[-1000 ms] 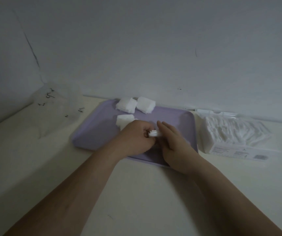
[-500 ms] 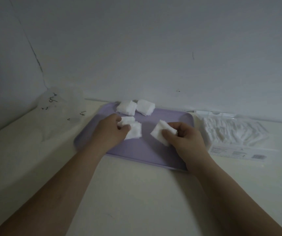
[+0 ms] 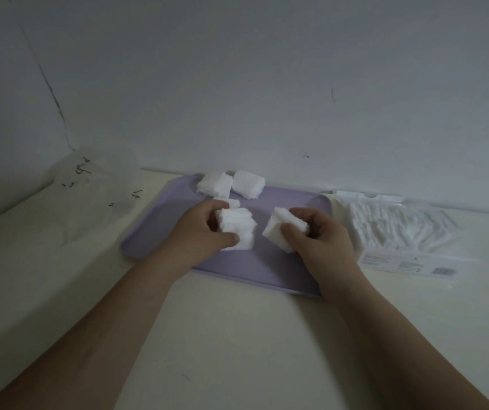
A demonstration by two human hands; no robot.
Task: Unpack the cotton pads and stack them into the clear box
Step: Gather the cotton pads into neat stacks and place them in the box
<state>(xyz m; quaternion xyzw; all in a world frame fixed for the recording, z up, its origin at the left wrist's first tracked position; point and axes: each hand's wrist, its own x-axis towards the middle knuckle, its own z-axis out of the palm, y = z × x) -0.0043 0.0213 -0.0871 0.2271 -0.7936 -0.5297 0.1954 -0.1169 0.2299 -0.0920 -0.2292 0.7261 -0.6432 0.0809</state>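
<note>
2 pad stacks [image 3: 237,229], newly apart, between fingers [image 3: 308,216]

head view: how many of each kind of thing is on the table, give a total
cotton pad stacks: 5
purple tray: 1
plastic pack of cotton pads: 1
clear plastic bag: 1
total: 8

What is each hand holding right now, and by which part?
The left hand grips one stack of cotton pads by its left edge; the right hand pinches a second stack by its right side.
</note>
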